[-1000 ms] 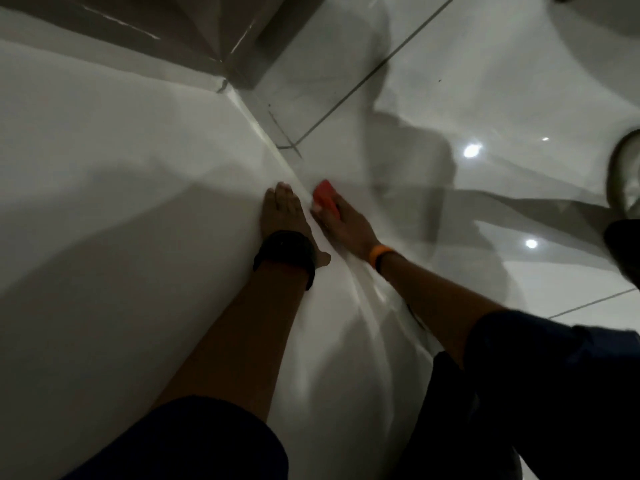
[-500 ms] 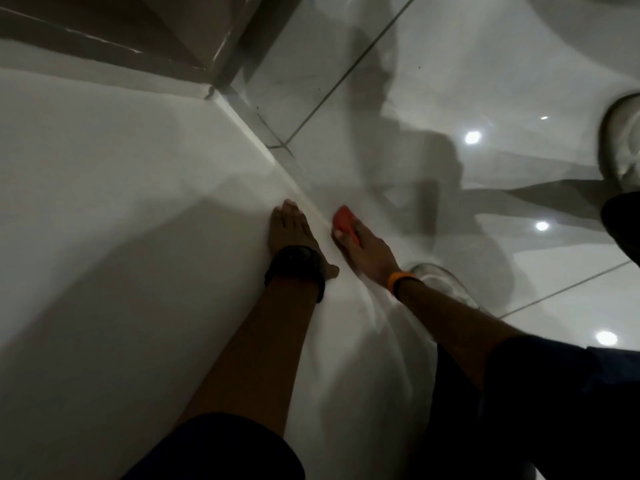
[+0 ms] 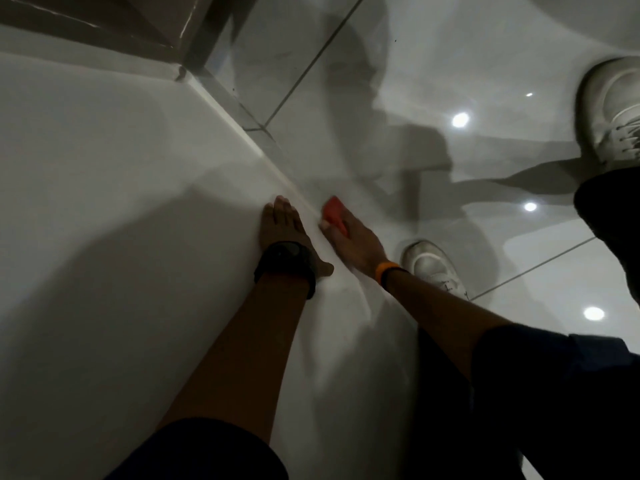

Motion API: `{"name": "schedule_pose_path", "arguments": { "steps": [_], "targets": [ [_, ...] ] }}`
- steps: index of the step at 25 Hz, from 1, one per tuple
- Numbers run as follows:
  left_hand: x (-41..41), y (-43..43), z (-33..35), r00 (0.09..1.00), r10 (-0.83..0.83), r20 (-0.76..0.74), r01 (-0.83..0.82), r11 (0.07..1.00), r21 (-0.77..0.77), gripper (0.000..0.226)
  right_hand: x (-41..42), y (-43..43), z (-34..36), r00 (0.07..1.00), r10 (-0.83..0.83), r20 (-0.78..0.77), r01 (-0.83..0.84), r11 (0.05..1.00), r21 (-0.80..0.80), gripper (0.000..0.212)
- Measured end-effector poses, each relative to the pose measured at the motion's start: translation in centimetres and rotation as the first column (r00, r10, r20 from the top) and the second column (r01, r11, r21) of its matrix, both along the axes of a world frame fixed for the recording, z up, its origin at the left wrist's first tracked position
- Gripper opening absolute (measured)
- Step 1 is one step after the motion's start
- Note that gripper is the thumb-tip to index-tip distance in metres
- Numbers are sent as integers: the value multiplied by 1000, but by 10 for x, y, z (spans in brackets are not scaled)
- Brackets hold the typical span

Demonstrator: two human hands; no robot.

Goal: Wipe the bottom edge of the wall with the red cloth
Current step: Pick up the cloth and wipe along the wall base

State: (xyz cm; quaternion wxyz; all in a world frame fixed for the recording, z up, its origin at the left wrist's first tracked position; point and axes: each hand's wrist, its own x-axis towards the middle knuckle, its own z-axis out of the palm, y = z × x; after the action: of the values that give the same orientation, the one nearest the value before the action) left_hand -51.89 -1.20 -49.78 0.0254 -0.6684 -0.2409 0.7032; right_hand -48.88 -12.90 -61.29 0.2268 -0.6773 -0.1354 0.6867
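Note:
A white wall (image 3: 104, 202) fills the left of the view and meets the glossy floor along its bottom edge (image 3: 266, 161). My left hand (image 3: 282, 223) lies flat against the wall just above that edge, fingers together, a black watch on the wrist. My right hand (image 3: 353, 242), with an orange band at the wrist, presses the red cloth (image 3: 334, 211) down at the foot of the wall. Only the front part of the cloth shows beyond my fingers.
The glossy white tiled floor (image 3: 450, 81) reflects ceiling lights. A white shoe (image 3: 434, 268) stands close behind my right wrist, another white shoe (image 3: 613, 112) at the far right. A dark brown corner post (image 3: 194, 32) rises where the wall ends at the top.
Both hands have slid back along the wall's bottom edge, away from the brown corner, the cloth staying under my right hand. The nearer white shoe has come into view.

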Motion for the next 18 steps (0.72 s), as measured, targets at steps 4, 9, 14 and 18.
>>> {"name": "schedule_pose_path", "arguments": {
  "steps": [4, 9, 14, 18],
  "targets": [
    [-1, -9, 4, 1000, 4, 17, -4, 1000, -5, 126, 7, -73, 27, 1000, 23, -3, -23, 973, -231, 63],
    [-3, -22, -6, 1000, -11, 10, 11, 1000, -7, 127, -2, -13, -2, 1000, 15, 0, -15, 997, 71, 69],
    [-4, -23, 3, 1000, -15, 24, 15, 1000, 1, 130, 0, -55, -12, 996, 77, 38, -73, 994, -81, 64],
    [0, -29, 29, 998, -11, 58, 10, 1000, 21, 131, 21, -87, -2, 963, 257, 83, -235, 949, -211, 36]
  ]
}}
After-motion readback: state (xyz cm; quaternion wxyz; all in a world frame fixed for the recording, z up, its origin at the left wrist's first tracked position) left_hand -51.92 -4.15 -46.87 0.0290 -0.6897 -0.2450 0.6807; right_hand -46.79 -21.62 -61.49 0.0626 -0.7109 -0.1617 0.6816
